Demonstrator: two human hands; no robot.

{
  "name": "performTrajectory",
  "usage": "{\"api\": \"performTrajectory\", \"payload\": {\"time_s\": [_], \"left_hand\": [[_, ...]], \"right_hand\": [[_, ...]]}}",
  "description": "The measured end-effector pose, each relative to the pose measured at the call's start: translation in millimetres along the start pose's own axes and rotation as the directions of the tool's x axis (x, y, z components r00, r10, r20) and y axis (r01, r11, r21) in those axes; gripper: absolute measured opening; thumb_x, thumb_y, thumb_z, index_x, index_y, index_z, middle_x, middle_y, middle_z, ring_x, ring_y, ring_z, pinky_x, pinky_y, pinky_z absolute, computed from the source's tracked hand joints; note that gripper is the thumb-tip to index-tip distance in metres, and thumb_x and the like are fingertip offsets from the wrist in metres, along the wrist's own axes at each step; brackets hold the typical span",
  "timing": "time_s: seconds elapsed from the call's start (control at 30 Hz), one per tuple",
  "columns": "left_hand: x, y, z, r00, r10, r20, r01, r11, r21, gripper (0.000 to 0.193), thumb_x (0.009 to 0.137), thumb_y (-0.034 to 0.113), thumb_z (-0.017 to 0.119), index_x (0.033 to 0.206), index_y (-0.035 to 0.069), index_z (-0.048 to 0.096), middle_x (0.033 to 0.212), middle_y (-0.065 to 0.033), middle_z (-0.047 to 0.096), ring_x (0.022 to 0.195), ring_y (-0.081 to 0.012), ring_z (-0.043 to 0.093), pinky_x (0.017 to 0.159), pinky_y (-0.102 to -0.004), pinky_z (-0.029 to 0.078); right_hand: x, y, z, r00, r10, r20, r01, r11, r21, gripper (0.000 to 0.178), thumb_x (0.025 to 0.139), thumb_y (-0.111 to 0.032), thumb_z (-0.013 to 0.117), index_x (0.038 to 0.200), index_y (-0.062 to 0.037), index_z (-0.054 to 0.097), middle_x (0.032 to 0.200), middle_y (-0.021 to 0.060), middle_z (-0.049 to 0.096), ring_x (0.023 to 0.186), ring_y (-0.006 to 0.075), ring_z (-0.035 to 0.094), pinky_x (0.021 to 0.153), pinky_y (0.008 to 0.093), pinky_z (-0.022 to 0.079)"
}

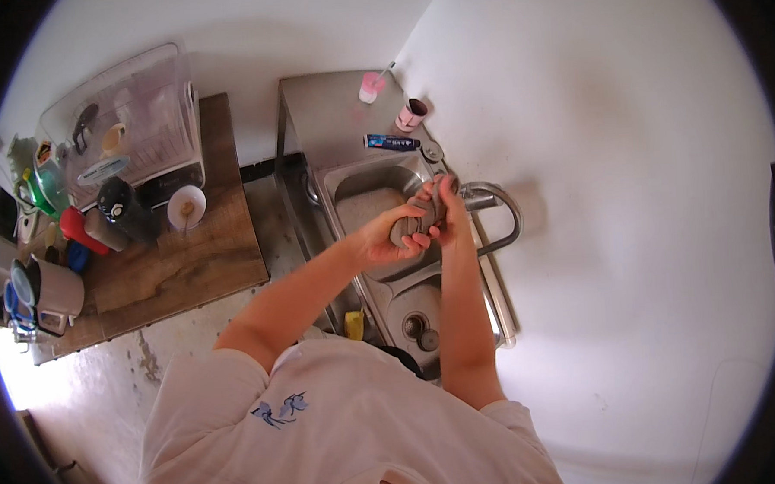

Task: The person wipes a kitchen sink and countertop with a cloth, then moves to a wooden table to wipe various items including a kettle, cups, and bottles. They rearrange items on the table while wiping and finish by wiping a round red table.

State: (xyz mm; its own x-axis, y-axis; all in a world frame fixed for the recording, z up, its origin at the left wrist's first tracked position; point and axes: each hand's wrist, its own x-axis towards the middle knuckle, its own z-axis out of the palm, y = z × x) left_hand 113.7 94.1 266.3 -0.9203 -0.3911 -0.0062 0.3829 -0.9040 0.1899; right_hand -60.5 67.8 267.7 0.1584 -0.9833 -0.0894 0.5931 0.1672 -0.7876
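The person is standing at a steel sink [333, 179] and holding a grey cloth [421, 219] over the near edge of its basin, just beside the curved tap [500, 204]. The left hand [386, 238] is gripping the cloth from the left, its fingers curling around the lower part of the bundle. The right hand [449, 206] is closing on the cloth from above and the right, with the fingertips pressing into the top of it, so both hands are clamping the same cloth between them. The cloth is bunched up rather than spread flat, and it is hanging above the basin, not touching the bottom. Closer to the person, the drain [414, 326] is showing in a second, lower part of the sink, and a yellow sponge [354, 325] is lying at its left edge. On the far ledge of the sink a dark tube [392, 141] is lying flat, a small pink cup [411, 115] is standing behind it, and a pink brush [370, 86] is resting farther back. Well apart to the left, a wooden table [207, 258] is carrying a clear plastic box [127, 119], a black bottle [119, 204], a red bottle [80, 228] and a grey mug [57, 291].
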Motion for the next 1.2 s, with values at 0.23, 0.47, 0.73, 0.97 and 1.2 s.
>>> {"api": "performTrajectory", "payload": {"time_s": [0.23, 0.47, 0.73, 0.97, 1.2], "left_hand": [[19.8, 5.4, 28.2, 0.967, 0.028, -0.254, 0.124, 0.817, 0.563, 0.019, 0.09, 0.018, 0.07, 0.1, 0.004, 0.062, 0.074, -0.0015, 0.054, 0.056, -0.0081, 0.047, 0.045, -0.0218, 0.033], [62.3, -11.1, -17.1, 0.864, 0.32, -0.389, 0.144, 0.584, 0.799, 0.018, 0.088, 0.018, 0.07, 0.086, 0.004, 0.059, 0.068, -0.0072, 0.057, 0.052, -0.0149, 0.054, 0.044, -0.0298, 0.04], [114.5, -21.8, -133.9, 0.844, 0.534, 0.042, 0.29, -0.522, 0.802, 0.035, 0.092, 0.035, 0.055, 0.11, 0.006, 0.064, 0.097, -0.019, 0.071, 0.087, -0.0366, 0.069, 0.071, -0.0474, 0.054], [125.2, -35.0, -168.4, 0.81, 0.552, -0.199, 0.398, -0.267, 0.878, 0.048, 0.092, 0.041, 0.054, 0.119, 0.003, 0.062, 0.115, -0.0227, 0.068, 0.101, -0.0425, 0.065, 0.085, -0.0491, 0.053], [107.2, -38.6, -161.4, 0.775, 0.603, -0.189, 0.426, -0.276, 0.862, 0.053, 0.09, 0.042, 0.057, 0.119, -0.002, 0.059, 0.109, -0.0238, 0.069, 0.099, -0.0409, 0.067, 0.085, -0.0489, 0.054]], "right_hand": [[11.1, -41.5, 44.3, 0.948, -0.033, -0.317, -0.198, 0.718, -0.667, 0.057, 0.095, -0.061, 0.056, 0.069, -0.011, 0.049, 0.06, 0.0016, 0.048, 0.054, 0.0148, 0.048, 0.057, 0.0337, 0.046], [43.0, -7.3, 8.1, 0.925, -0.381, 0.013, -0.112, -0.302, -0.947, 0.052, 0.098, -0.039, 0.05, 0.077, 0.0031, 0.07, 0.079, 0.0298, 0.066, 0.079, 0.0471, 0.066, 0.073, 0.0538, 0.052], [56.0, 39.6, -10.1, 0.897, -0.413, -0.157, -0.322, -0.366, -0.873, 0.045, 0.096, -0.035, 0.05, 0.084, 0.0026, 0.072, 0.088, 0.0271, 0.07, 0.087, 0.0443, 0.068, 0.08, 0.0518, 0.054], [58.2, 53.8, -39.0, 0.847, -0.44, -0.299, -0.445, -0.276, -0.852, 0.045, 0.095, -0.034, 0.047, 0.09, 0.0037, 0.072, 0.094, 0.0269, 0.07, 0.091, 0.0444, 0.068, 0.083, 0.0507, 0.054], [55.4, 66.7, -61.1, 0.784, -0.468, -0.408, -0.506, -0.101, -0.856, 0.047, 0.094, -0.03, 0.044, 0.093, 0.0087, 0.071, 0.098, 0.0319, 0.068, 0.094, 0.0464, 0.067, 0.084, 0.0518, 0.053]]}}
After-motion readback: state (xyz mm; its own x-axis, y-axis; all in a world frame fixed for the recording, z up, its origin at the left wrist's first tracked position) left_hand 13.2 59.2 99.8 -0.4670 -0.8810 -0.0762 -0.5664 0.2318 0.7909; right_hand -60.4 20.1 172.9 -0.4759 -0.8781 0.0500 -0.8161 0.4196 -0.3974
